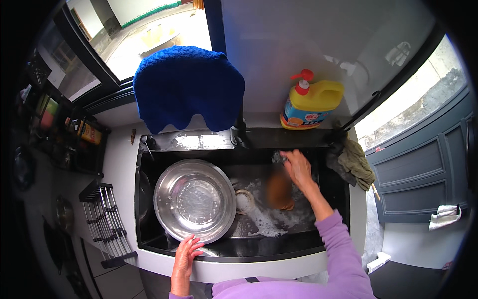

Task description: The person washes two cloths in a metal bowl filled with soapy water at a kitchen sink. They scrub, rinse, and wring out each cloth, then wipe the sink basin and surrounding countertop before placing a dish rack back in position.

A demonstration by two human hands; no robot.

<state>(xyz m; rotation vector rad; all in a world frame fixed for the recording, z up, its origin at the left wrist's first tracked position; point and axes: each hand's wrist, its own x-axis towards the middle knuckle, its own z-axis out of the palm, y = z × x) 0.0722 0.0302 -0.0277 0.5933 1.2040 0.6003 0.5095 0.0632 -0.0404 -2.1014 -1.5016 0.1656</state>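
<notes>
A dark grey mesh scourer [278, 157], probably steel wool, is at the fingertips of my right hand [299, 169] near the sink's back wall. My left hand [185, 255] is at the sink's front edge, fingers apart and holding nothing. Its fingertips are by the near rim of a round stainless steel basin [198, 200], and I cannot tell whether they touch it. The basin stands in the left half of the black sink [239, 250]. Below my right hand lies an orange-brown thing [280, 192], too blurred to name. Soap suds [267, 224] spread near the drain [244, 202].
A blue cloth [188, 88] hangs behind the basin, partly hiding the black faucet [239, 136]. A yellow pump bottle [312, 104] stands on the back ledge. Olive rags [354, 162] drape over the right edge. A metal drying rack [106, 224] rests on the left counter.
</notes>
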